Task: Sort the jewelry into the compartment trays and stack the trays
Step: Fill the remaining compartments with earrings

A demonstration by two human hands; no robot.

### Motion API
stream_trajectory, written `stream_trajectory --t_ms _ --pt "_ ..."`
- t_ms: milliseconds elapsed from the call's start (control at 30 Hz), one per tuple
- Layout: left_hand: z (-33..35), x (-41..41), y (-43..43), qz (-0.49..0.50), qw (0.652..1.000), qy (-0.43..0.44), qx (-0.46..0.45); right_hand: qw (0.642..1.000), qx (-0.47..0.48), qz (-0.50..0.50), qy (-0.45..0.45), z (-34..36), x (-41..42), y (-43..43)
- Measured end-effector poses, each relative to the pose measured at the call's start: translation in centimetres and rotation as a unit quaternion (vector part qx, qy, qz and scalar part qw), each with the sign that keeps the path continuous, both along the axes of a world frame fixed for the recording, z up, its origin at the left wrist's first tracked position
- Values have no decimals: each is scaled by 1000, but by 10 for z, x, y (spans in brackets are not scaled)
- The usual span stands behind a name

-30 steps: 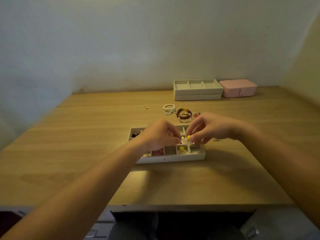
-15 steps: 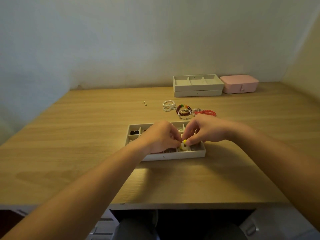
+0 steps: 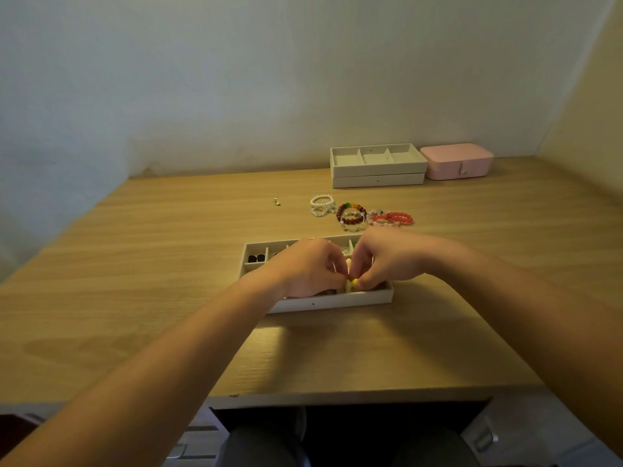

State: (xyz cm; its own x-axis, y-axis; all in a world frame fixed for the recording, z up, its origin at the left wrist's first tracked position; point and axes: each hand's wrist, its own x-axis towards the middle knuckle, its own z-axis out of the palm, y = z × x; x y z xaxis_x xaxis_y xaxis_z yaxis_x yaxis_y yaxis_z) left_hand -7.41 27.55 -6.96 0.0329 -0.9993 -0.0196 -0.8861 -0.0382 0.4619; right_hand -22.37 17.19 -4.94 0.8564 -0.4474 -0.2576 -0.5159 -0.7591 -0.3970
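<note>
While both hands work low over the compartment tray [image 3: 337, 301] at the near middle of the table [image 3: 135, 264], the left hand [image 3: 303, 269] and the right hand [image 3: 391, 259] meet fingertip to fingertip above its near-right compartments. Fingers of each hand are curled tightly; both pinch one small yellow-beaded piece [image 3: 354, 282], the right at the yellow bead, the left at its pale part just beside. That piece sits inside the tray's outline, close to the near wall; which compartment cannot be told. Two dark items [image 3: 256, 258] lie in the tray's far-left compartment. Beyond the tray, loose on the wood, lie a pearl bracelet [image 3: 322, 204], a dark red bracelet [image 3: 350, 214], a red bracelet [image 3: 397, 218] and, apart to the left, a small gold item [image 3: 276, 201]. Two stacked trays [image 3: 377, 179] stand against the wall, a pink box [image 3: 456, 161] just beside them.
</note>
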Motion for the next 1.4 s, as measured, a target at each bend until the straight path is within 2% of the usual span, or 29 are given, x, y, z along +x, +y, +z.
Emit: stream_trajectory --t_ms 333,533,767,833,1100,1267,1400 --pt "1 3 0 4 999 37 6 995 -77 31 51 10 8 6" --pt "-3 0 -3 24 999 38 19 994 -93 31 44 6 7 9" --pt "1 -4 -6 28 999 -30 16 990 -110 34 80 9 11 11" --pt "3 -2 -5 24 999 -38 19 991 -104 28 81 9 13 11" --pt "0 -2 -4 21 999 43 17 998 -48 8 35 5 7 2" --pt "4 -5 -7 16 999 20 41 1000 -8 3 22 3 2 -2" --pt "4 -6 -10 16 998 -3 58 1000 -18 21 11 2 -1 -1"
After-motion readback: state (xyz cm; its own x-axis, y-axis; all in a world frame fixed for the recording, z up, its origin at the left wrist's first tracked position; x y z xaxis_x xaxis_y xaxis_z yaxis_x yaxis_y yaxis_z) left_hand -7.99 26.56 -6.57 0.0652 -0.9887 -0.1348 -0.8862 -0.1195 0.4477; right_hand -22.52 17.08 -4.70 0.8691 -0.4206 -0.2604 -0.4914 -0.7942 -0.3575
